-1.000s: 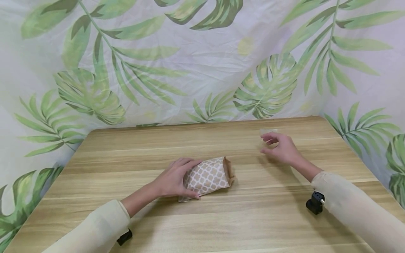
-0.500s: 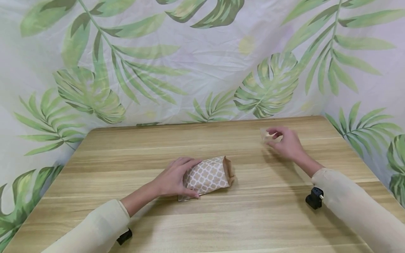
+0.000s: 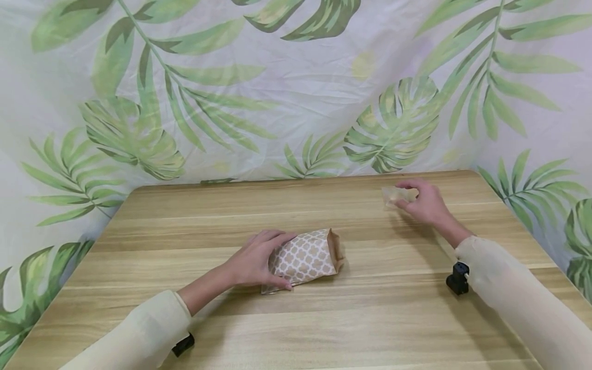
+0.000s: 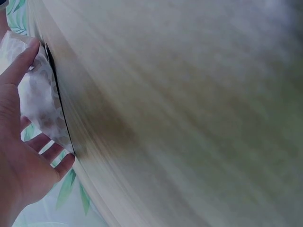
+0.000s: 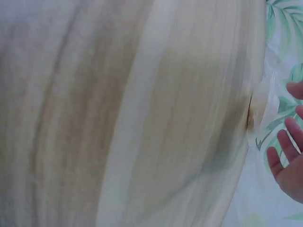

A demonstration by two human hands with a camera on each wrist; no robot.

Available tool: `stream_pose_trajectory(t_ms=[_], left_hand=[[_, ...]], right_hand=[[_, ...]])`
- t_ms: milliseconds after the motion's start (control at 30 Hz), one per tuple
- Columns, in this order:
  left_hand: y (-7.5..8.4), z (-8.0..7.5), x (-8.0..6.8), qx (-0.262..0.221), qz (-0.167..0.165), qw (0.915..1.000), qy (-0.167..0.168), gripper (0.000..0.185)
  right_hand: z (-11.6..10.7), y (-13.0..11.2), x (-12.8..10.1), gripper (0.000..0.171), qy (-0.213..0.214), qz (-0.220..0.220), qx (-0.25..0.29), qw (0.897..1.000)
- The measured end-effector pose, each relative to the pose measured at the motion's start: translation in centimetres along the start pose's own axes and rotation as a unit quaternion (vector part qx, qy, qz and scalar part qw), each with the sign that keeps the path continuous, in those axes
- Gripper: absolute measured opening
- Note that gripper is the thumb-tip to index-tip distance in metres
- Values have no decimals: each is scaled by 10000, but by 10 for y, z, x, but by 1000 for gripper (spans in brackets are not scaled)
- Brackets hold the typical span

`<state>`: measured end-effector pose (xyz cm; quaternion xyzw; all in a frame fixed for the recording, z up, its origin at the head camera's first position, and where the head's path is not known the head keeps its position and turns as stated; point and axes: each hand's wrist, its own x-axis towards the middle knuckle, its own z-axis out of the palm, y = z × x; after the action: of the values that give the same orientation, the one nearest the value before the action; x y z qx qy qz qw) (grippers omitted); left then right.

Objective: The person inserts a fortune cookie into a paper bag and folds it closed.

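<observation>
Here, in the head view, the right hand (image 3: 425, 203) has moved toward the far right corner of the desk (image 3: 296, 318) and now pinches a small translucent packet (image 3: 396, 195) between thumb and fingertips; a second ago that hand hovered loosely curled just short of it, holding nothing. In judgement, the pick-up is at the grasp stage: the packet is gripped but appears not yet lifted clear of the desk. The left hand (image 3: 259, 262) has not shifted; it grips the closed end of the patterned paper bag (image 3: 302, 261), which lies on its side near the desk centre, mouth facing right. Packet and bag are well apart.

Left wrist view: the left hand (image 4: 19, 142) has thumb and fingers curled round the paper bag (image 4: 40, 106) against the desk (image 4: 189, 113).

Right wrist view: blurred. The fingers (image 5: 289, 156) show at the right edge beside the desk (image 5: 142, 113); the grip cannot be told here.
</observation>
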<state>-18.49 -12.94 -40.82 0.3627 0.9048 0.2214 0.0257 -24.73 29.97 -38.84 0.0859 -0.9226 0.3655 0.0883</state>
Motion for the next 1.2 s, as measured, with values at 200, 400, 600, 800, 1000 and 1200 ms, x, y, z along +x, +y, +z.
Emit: stream_pose_trajectory(t_ms=[200, 400, 600, 800, 1000, 1200], left_hand=[[1, -1, 0, -18, 21, 10000, -7, 109], [1, -1, 0, -30, 45, 10000, -3, 109], [0, -1, 0, -27, 68, 10000, -8, 109], [0, -2, 0, -18, 30, 10000, -39, 109], [1, -2, 0, -41, 1, 10000, -61, 109], [0, -2, 0, -80, -18, 9999, -65, 109]], right_hand=[[-4, 4, 7, 54, -518, 203, -68, 9984], [-6, 11, 12, 54, -868, 550, 17, 9947], [-8, 17, 13, 47, -971, 467, 73, 9942], [-8, 20, 14, 45, -1021, 241, -114, 9944], [-9, 18, 13, 47, -1127, 341, -103, 9930], [-12, 14, 11, 53, -1273, 378, -98, 9911]])
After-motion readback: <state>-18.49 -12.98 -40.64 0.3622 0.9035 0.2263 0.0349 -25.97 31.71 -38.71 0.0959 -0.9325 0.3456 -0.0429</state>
